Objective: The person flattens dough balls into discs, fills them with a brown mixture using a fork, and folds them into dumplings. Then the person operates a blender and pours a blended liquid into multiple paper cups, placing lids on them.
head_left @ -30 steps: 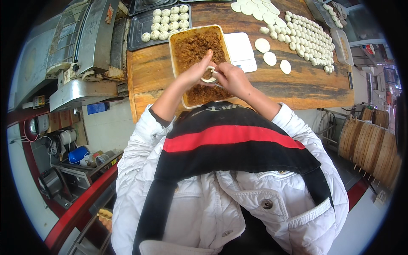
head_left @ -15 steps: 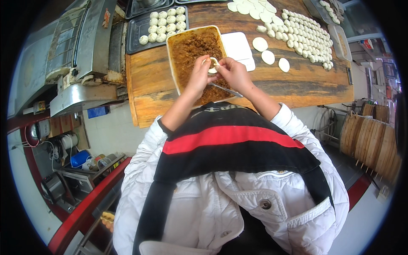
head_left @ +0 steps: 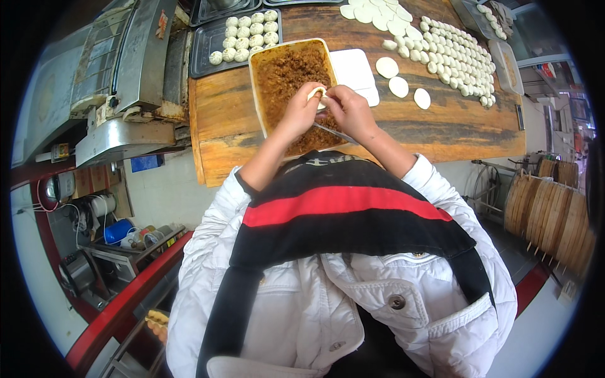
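Above a white tub (head_left: 257,94) of brown minced filling (head_left: 293,69), both hands meet around one dough wrapper (head_left: 317,92). My left hand (head_left: 302,108) cups the wrapper from the left with its fingers curled about it. The fingertips of my right hand (head_left: 351,112) pinch the wrapper's edge from the right. What lies inside the wrapper is mostly hidden by the fingers. Below the hands a metal spatula-like tool (head_left: 337,132) rests across the tub, its far part in the filling. A white lid (head_left: 354,75) lies flat right of the tub.
A dark tray (head_left: 205,47) with rows of filled buns (head_left: 242,43) stands at the back left. Flat dough rounds (head_left: 398,87) and many small dough pieces (head_left: 454,60) cover the right of the wooden table (head_left: 435,135). A steel appliance (head_left: 135,75) adjoins the table's left.
The wrapper's ring-shaped opening has narrowed and turned as the fingers gather its edge. My right hand has curled closer over it. The view has shifted slightly.
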Demonstrator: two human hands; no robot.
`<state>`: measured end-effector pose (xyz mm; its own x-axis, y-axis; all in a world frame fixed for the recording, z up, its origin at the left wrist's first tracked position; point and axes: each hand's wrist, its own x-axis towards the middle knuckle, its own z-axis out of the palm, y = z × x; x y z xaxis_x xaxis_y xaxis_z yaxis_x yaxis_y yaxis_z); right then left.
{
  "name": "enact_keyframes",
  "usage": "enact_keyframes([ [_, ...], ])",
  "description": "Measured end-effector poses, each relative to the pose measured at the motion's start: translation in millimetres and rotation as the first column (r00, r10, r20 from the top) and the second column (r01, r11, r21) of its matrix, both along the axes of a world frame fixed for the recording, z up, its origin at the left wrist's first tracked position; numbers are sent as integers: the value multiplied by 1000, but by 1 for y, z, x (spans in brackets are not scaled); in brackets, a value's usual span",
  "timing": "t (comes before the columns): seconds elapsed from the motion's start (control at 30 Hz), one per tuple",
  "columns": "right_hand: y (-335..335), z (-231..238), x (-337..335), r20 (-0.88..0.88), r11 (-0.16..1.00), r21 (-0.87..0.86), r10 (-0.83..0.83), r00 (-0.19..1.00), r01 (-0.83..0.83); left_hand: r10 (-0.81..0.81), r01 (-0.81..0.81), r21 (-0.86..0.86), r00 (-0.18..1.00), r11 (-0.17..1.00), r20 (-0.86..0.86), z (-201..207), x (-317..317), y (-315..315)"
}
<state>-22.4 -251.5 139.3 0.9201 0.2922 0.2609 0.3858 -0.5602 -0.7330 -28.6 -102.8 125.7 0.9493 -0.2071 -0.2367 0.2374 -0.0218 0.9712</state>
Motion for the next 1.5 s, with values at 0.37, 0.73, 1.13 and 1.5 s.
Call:
enact_keyframes([
  [0.37, -47, -12, 47, 7, 983, -31, -179, 984, 179, 37, -128, -275, 949, 953, -314, 3, 16, -4],
  [0.73, -92, -135, 147, -118, 889, -263, -415, 902, 374, 474, -559, 556, 825, 615, 306, -68, -15, 79],
  [1.13, -134, -139, 129, -321, 892, -140, -452, 832, 430, 449, -384, 249, 839, 889, -308, -109, -39, 108],
  [1.5, -85, -123, 152, -212, 935, -313, -242, 947, 169, 332, -346, 42, 849, 937, -411, -95, -45, 124],
])
